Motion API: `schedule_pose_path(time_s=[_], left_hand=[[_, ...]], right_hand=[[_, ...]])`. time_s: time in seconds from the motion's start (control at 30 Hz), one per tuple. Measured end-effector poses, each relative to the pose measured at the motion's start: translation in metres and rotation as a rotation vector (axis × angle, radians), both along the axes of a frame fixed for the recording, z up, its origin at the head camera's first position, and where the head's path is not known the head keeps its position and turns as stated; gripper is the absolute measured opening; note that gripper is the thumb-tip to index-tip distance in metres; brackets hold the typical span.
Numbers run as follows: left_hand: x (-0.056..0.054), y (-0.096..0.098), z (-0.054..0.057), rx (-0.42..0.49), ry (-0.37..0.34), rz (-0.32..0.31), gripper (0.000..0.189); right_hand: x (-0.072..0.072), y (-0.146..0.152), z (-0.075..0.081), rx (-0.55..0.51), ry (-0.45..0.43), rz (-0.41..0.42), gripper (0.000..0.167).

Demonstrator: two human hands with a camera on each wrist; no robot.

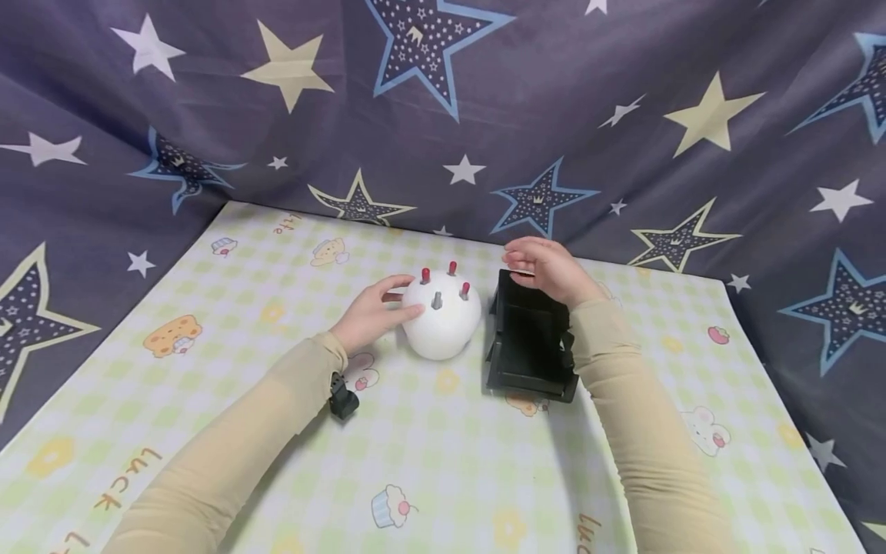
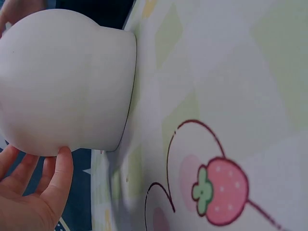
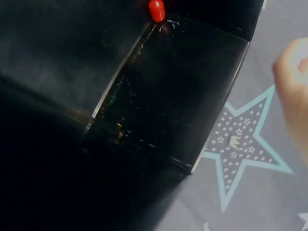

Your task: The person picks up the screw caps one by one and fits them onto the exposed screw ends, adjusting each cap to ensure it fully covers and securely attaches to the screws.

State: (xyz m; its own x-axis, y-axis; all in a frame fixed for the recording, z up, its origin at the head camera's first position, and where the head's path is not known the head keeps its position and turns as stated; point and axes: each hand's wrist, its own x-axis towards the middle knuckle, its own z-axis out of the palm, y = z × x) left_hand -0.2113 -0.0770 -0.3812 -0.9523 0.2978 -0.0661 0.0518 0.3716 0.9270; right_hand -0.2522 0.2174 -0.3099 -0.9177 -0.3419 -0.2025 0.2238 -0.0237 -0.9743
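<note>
A white rounded dome (image 1: pixel 441 327) stands on the table, with several short pegs on top: red-tipped ones and a bare grey peg (image 1: pixel 437 300). In the left wrist view the dome (image 2: pixel 53 77) widens above a narrower base. My left hand (image 1: pixel 374 312) rests against its left side, thumb toward the front and fingers toward the back, fairly straight where they touch it. My right hand (image 1: pixel 550 269) is over the far end of a black tray (image 1: pixel 527 377), fingers loosely bent, nothing visible in them. A red tip (image 3: pixel 156 10) shows by the tray's divider in the right wrist view.
The tray stands just right of the dome, with a low divider across it. A checked, cartoon-printed cloth (image 1: pixel 443 477) covers the table. A dark curtain with stars (image 1: pixel 415 154) hangs behind the far edge. A black wrist device (image 1: pixel 342 396) sits under my left cuff.
</note>
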Motion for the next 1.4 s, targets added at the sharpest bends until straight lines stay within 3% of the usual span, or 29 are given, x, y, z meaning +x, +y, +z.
schedule_pose_path(time_s=[0.2,0.3,0.43,0.6,1.0,1.4], left_hand=[[0.000,0.000,0.001,0.002,-0.008,-0.006,0.065],[0.001,0.000,0.003,0.005,-0.009,0.004,0.065],[0.002,0.000,0.005,0.010,-0.010,0.007,0.064],[0.001,0.001,0.005,0.007,-0.012,0.006,0.063],[0.002,0.001,0.005,-0.004,-0.015,0.009,0.063],[0.001,0.000,0.002,-0.008,-0.020,0.005,0.065]], right_hand=[[0.001,0.006,-0.003,0.218,-0.233,0.035,0.026],[0.001,0.005,-0.005,0.325,-0.286,0.069,0.022],[0.001,0.001,-0.009,0.401,-0.303,0.074,0.015],[0.001,0.000,-0.015,0.423,-0.334,0.038,0.018],[0.000,-0.001,-0.040,0.504,-0.373,-0.101,0.019],[0.014,-0.014,-0.036,0.562,-0.378,-0.200,0.022]])
